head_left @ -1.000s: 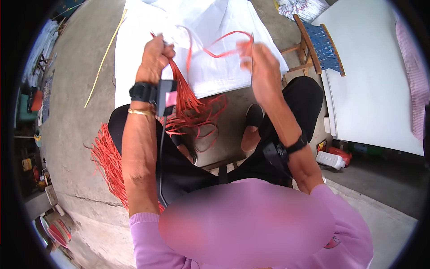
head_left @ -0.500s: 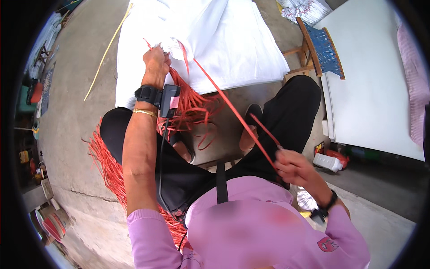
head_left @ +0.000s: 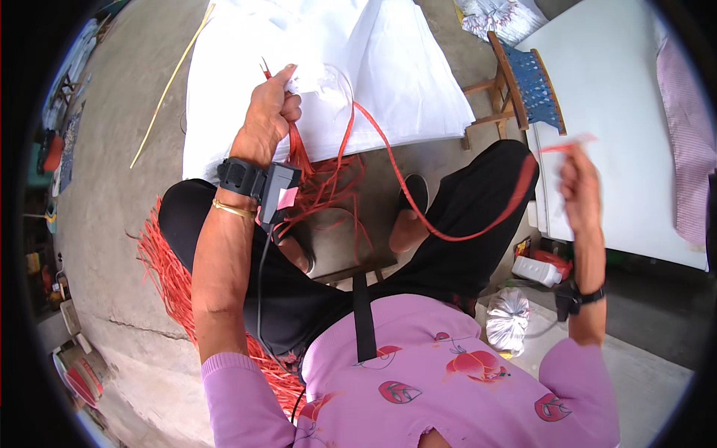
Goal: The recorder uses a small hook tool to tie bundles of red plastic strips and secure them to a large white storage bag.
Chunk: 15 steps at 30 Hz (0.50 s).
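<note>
My left hand (head_left: 270, 110) is closed round a bundle of red plastic strips (head_left: 298, 153), beside a gathered part of the white cloth (head_left: 403, 82). Short red ends stick up above its thumb. The bundle's lower ends hang loose and tangled between my knees. One long red strip (head_left: 448, 237) leaves the gathered cloth, sags across my right thigh and rises to my right hand (head_left: 580, 187). That hand is raised at the right, smeared by motion, its fingers closed on the strip near its end.
A heap of red strips (head_left: 166, 261) lies at my left side. At the right stand a wooden stool with blue webbing (head_left: 529, 82) and a white board (head_left: 612, 172). A white power strip (head_left: 536, 271) and a clear plastic bag (head_left: 508, 321) are below it. A yellow strip (head_left: 170, 88) lies on the floor.
My right hand has swung up and outward to the right with the red strip. The strip, taut before, now hangs in a slack curve. My left hand has turned slightly, still at the cloth.
</note>
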Motion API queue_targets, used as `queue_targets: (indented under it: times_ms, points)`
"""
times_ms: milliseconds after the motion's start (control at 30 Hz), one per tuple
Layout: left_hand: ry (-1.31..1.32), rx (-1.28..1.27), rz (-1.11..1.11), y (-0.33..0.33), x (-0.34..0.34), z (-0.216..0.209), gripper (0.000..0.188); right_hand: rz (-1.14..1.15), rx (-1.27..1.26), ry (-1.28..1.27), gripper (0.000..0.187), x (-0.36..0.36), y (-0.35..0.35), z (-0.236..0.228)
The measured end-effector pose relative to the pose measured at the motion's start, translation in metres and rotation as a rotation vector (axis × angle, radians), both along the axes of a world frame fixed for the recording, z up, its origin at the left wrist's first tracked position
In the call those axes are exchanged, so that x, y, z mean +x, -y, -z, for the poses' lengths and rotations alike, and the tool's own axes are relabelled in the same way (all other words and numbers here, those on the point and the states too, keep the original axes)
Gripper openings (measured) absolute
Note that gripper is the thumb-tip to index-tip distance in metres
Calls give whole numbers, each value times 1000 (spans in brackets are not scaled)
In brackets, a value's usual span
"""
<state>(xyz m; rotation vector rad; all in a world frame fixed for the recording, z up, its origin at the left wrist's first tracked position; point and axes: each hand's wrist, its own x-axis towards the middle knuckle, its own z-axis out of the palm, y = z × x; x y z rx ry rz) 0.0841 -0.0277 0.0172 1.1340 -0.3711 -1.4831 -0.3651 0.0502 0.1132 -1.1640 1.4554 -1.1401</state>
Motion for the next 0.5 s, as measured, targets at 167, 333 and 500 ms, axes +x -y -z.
queue_targets:
  times_ms: [167,333,500]
  points:
    - [161,31,-29,-7,-13,4,22,-573,512,-15,32,196,67,48]
    - [238,-1,-66,-9,-13,-8,16,-671,449,-61,28,284,119,92]
    - [369,-174,-309,-10,-3,-32,35,-516,21,-77,24,270,233,-14]
